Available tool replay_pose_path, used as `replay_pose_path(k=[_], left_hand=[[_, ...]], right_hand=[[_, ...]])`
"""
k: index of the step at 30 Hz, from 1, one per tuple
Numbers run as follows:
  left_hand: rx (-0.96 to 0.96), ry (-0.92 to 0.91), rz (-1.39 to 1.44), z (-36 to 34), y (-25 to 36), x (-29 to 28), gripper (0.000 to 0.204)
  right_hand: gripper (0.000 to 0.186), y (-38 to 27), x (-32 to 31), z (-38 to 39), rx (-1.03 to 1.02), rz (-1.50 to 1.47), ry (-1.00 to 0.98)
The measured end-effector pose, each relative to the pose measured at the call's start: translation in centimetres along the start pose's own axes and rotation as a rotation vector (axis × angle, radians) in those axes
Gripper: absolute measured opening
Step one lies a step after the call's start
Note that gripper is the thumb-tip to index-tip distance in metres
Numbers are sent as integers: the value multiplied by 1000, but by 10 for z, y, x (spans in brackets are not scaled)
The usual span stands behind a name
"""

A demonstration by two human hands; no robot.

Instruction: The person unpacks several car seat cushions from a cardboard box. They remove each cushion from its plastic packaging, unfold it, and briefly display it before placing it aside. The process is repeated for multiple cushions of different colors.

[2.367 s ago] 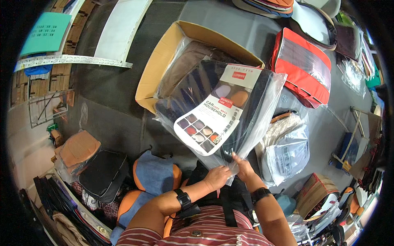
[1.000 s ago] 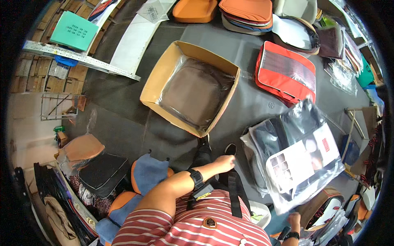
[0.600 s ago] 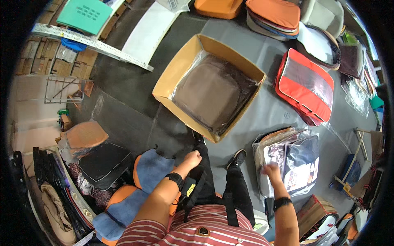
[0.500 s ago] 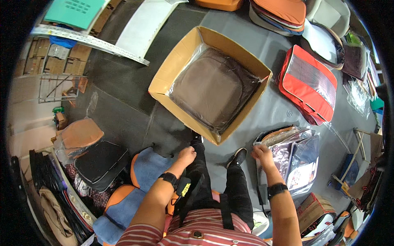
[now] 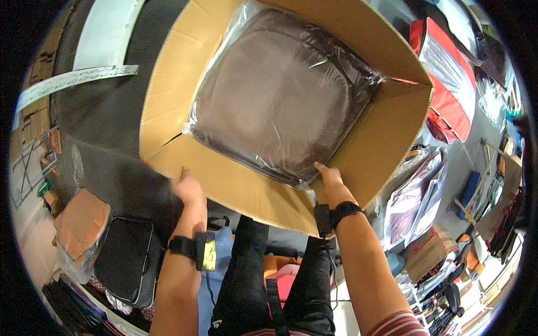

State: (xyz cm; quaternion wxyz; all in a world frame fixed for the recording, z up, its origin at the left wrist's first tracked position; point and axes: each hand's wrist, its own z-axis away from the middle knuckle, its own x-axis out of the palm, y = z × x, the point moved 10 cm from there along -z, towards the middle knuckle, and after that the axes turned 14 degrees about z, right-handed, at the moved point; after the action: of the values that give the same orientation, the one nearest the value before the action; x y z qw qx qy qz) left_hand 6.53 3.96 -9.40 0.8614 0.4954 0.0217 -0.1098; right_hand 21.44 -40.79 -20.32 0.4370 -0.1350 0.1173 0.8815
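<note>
A large open cardboard box (image 5: pixel 168 73) fills the middle of the head view, its flaps standing up. Inside lies a flat, brown, rounded-square item in clear plastic (image 5: pixel 269 95); its exact kind is unclear. My left hand (image 5: pixel 189 187) grips the near left edge of the box, thumb up along the cardboard and the other fingers hidden behind it. My right hand (image 5: pixel 332 178) reaches into the near corner over the wall, one finger stretched out against the plastic wrap. Its remaining fingers show only in part, and I see nothing held in it.
To the right sit a red case with a clear panel (image 5: pixel 448 73) and plastic-wrapped bags (image 5: pixel 414 190). A black case (image 5: pixel 126 257) and a wrapped orange-brown piece (image 5: pixel 84 224) lie at the left. A small carton (image 5: pixel 431 252) stands at the lower right.
Both hands have moved forward from beside my legs to the box, the left onto its edge, the right into its corner. The box now looks larger and closer.
</note>
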Motion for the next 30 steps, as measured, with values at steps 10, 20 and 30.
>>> replay_pose_path(k=[10,20,30], left_hand=[[14,-32,-89,27,23,25,33],[60,-126,-62,10,10,11,29],[-644,-210,209,97,22,17,64]], right_hand=[[96,4,30,-63,-81,-350,-116],[35,-57,13,47,-161,-690,-102],[27,-5,-130,347,-422,-591,-103]])
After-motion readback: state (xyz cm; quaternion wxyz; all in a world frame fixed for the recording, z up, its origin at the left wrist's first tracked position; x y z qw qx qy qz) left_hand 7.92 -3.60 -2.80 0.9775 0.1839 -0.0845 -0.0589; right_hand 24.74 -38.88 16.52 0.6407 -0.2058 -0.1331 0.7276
